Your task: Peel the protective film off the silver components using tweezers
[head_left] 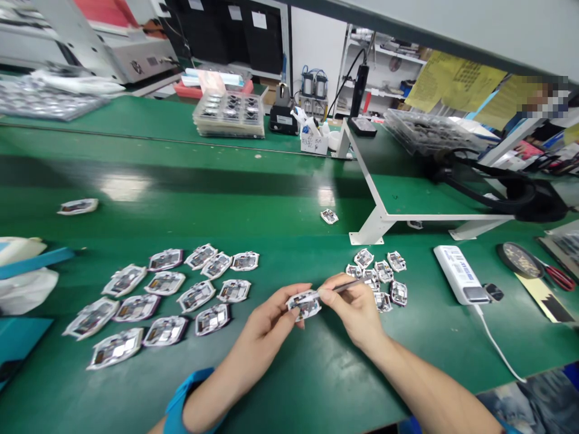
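Note:
My left hand (271,316) pinches a small white-edged circuit module (304,303) just above the green table. My right hand (355,304) is closed on thin tweezers (347,286), whose tip touches the module's right edge. Several similar modules (163,298) lie spread out to the left of my hands. A smaller cluster of modules (380,276) sits just right of my right hand.
A white device with a cable (460,274) lies to the right, with red-handled scissors (558,277) beyond it. A white metal stand (377,208) rises mid-table, with headphones (520,190) on it. Stacked clear trays (230,114) stand at the back. A lone module (329,216) lies ahead.

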The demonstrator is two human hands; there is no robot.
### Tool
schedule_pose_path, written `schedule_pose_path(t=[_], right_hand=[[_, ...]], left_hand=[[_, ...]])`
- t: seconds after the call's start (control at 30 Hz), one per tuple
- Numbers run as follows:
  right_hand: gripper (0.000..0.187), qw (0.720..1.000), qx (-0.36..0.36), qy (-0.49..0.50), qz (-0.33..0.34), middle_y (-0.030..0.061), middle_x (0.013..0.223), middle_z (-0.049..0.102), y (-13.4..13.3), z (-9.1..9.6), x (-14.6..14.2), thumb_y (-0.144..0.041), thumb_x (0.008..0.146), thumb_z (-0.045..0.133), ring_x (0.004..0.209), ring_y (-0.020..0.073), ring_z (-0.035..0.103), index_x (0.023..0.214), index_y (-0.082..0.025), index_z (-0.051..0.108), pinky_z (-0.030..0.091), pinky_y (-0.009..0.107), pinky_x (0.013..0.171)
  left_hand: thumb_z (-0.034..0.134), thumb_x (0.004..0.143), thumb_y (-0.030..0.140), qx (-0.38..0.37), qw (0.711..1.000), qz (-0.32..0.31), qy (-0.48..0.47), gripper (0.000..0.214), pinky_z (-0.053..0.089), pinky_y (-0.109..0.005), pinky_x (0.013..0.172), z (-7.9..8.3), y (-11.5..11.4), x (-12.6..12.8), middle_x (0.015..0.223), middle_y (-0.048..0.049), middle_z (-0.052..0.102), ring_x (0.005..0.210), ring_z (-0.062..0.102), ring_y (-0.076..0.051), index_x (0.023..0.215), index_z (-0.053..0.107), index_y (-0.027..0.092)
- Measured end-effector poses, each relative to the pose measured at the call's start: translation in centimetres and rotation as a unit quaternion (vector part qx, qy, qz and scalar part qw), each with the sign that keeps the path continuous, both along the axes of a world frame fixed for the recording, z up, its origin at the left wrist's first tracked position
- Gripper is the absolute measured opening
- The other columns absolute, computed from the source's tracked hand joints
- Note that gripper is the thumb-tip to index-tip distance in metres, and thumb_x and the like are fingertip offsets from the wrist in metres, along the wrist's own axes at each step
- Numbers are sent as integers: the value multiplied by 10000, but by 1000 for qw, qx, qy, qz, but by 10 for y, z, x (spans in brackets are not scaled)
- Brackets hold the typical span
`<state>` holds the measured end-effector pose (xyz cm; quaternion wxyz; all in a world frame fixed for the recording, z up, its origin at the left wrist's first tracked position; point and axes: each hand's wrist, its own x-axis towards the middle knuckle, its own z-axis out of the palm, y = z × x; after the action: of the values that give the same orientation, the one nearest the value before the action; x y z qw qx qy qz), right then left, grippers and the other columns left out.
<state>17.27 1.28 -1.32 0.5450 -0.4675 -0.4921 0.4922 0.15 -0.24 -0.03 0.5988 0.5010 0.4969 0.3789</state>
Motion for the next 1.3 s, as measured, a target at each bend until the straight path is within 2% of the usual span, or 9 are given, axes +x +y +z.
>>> schedule_pose_path(t=[0.2,0.4,0.5,0.67,0.8,1.13,1.3], right_hand=[[79,999,24,-35,-1,22,714,730,0,0,1,-269,773,751,708,185,670,723,-211,731,530,313,694],[109,999,22,-41,-3,25,715,735,-1,-1,0,-302,779,753,707,189,677,733,-205,737,541,316,694],[111,999,21,-47,-6,27,721,738,-2,-1,-1,-307,780,756,719,193,683,736,-206,740,545,320,707],[126,1000,-1,-6,-23,26,791,756,-3,-3,0,-314,770,772,739,189,698,838,-209,754,564,317,713],[109,999,7,-6,-42,24,794,758,-3,-3,0,-299,770,777,749,187,703,828,-212,747,559,312,721],[48,999,31,9,14,15,718,744,-5,-3,-1,-251,813,739,680,165,703,817,-204,735,561,274,665],[25,995,95,6,31,28,798,751,-5,-4,0,-205,814,746,750,176,707,829,-222,737,567,298,703]], left_hand=[[663,792,353,-3,1000,-4,15,355,440,-292,642,0,1,-2,670,-8,657,646,568,-192,1107,700,194],[642,813,401,-9,1000,-2,21,350,436,-293,636,-3,3,-2,712,-19,671,647,575,-190,1077,715,183],[658,808,408,-14,1000,6,6,335,428,-285,610,-4,3,-1,722,-21,672,622,557,-177,1046,727,183],[631,844,415,-58,997,31,-50,402,386,-269,556,-4,3,0,646,-11,648,593,518,-161,1136,698,147],[639,840,476,-91,989,39,-107,392,379,-261,525,2,2,2,648,-22,646,604,529,-162,1013,705,131],[618,851,538,-67,994,19,-80,390,344,-238,501,1,1,4,575,13,621,540,466,-133,933,657,158],[631,826,549,-75,994,25,-72,400,331,-225,493,1,2,2,559,25,607,534,465,-124,925,651,162]])
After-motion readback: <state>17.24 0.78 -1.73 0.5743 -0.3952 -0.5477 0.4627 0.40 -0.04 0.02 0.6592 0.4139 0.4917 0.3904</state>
